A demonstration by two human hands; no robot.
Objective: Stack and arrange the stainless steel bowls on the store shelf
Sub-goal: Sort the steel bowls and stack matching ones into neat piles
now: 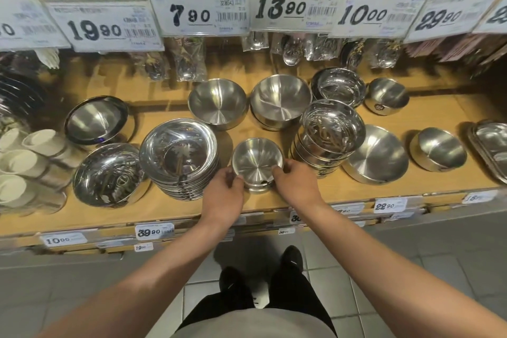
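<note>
A small stainless steel bowl sits on a short stack near the front of the wooden shelf. My left hand grips its left rim and my right hand grips its right rim. Left of it rises a stack of shiny wide bowls. A tall stack of polished bowls stands to its right. Behind are two matte bowls, and a further shiny stack.
More bowls lie at far left and right. White cups crowd the left end, a steel tray the right end. Price signs and bagged spoons hang above the back.
</note>
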